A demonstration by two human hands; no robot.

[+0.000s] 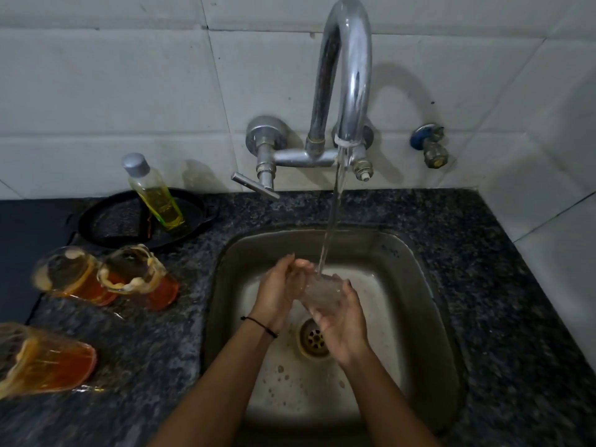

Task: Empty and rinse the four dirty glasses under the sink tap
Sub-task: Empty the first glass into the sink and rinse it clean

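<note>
Head view, looking down into a steel sink set in a dark speckled counter. Pouring from the tall bent tap: a thin stream of water, landing right at the top of a clear glass. Held over the sink, just above the drain. Right hand cupped under the clear glass with fingers curled round its side. Left hand on the other side with fingers bent over the rim; hard to tell if the tips go inside. Thin black band on the left wrist. On the counter left of the sink, three more glasses, all with orange drink and pale foam near the top: a far glass and a middle glass close side by side, and a near glass at the left edge, apart from those two. Behind them, a black pan with a bottle of yellow liquid standing in it, grey cap on.
</note>
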